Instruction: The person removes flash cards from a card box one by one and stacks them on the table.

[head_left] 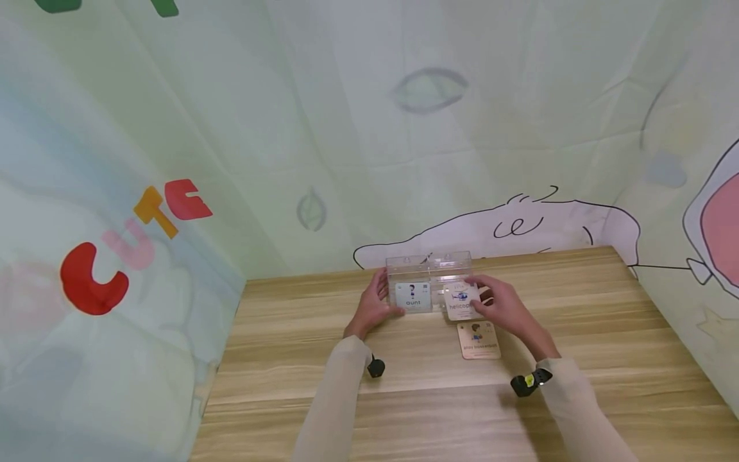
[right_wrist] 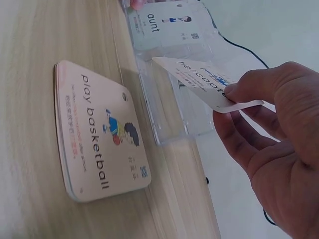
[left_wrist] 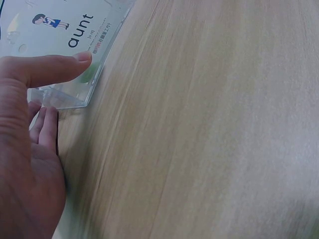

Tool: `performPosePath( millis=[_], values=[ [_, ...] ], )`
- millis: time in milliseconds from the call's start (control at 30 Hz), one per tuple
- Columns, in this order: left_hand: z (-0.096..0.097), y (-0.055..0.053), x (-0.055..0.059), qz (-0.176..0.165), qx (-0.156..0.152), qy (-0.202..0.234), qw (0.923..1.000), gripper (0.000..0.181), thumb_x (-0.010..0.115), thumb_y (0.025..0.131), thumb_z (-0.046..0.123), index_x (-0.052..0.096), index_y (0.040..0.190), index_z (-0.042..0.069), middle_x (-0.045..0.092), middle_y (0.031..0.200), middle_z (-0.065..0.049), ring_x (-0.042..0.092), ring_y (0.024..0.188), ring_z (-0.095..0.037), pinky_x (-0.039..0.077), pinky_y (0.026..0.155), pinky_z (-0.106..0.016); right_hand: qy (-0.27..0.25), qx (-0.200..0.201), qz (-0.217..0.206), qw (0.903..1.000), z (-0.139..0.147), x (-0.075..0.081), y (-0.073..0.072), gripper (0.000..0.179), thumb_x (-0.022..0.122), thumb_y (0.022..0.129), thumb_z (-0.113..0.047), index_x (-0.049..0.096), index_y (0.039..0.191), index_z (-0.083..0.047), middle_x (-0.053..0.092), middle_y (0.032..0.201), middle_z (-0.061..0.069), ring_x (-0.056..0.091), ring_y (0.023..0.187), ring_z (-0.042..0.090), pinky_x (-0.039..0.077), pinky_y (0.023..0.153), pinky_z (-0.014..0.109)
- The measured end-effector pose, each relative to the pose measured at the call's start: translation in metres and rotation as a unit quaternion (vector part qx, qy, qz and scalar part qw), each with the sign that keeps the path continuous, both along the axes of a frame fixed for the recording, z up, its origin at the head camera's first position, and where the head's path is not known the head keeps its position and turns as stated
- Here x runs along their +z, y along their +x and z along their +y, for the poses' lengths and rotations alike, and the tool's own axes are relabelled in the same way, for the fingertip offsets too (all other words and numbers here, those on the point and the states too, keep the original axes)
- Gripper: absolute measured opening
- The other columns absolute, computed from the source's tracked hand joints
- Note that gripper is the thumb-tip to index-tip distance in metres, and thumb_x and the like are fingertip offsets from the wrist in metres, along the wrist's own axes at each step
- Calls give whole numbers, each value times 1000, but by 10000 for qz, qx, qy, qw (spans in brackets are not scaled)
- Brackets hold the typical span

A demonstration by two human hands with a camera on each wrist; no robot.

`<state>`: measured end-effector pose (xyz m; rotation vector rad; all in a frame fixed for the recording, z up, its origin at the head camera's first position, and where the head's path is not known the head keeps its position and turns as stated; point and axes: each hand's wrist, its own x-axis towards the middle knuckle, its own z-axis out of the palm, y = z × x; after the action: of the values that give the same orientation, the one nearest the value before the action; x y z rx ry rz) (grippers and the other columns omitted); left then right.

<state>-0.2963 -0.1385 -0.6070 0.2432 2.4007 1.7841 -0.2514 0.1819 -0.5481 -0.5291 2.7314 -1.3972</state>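
A clear plastic card holder (head_left: 450,262) with side-by-side compartments stands near the back edge of the table. My left hand (head_left: 372,307) grips its left end, thumb across the front by the "aunt" card (head_left: 413,298) and fingers around the side. That card leans in the left compartment. Between thumb and fingers, my right hand (right_wrist: 279,114) pinches the "helicopter" flashcard (right_wrist: 197,82) by its edge, tilted over the right compartment (right_wrist: 162,112). In front of the holder lies a small stack of flashcards (right_wrist: 102,134), "play basketball" on top.
The wooden table (head_left: 277,385) runs back to a printed fabric backdrop (head_left: 323,128), with more fabric at the left and right sides. A black wrist camera (head_left: 376,367) sits on the left wrist, another black device (head_left: 525,384) on the right.
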Motion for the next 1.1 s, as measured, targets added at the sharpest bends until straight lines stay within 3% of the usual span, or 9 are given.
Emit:
performPosePath(
  millis=[733,1100],
  values=[
    [0,0,-2,-1,1,19,10000,112,88,70,-10,28,162,13,39,163,-13,39,149,-29,35,123,-38,-34,-181,-369,9991,23,-9,39,47,73,91,3,60,136,5,64,127,25,68,92,25,63,79,32],
    [0,-1,0,-6,14,-40,10000,113,90,71,-8,28,162,13,39,163,-14,40,149,-30,35,122,-38,-97,-229,-675,9974,25,-22,49,45,73,90,2,61,134,5,65,121,24,69,90,26,63,76,30]
  ],
)
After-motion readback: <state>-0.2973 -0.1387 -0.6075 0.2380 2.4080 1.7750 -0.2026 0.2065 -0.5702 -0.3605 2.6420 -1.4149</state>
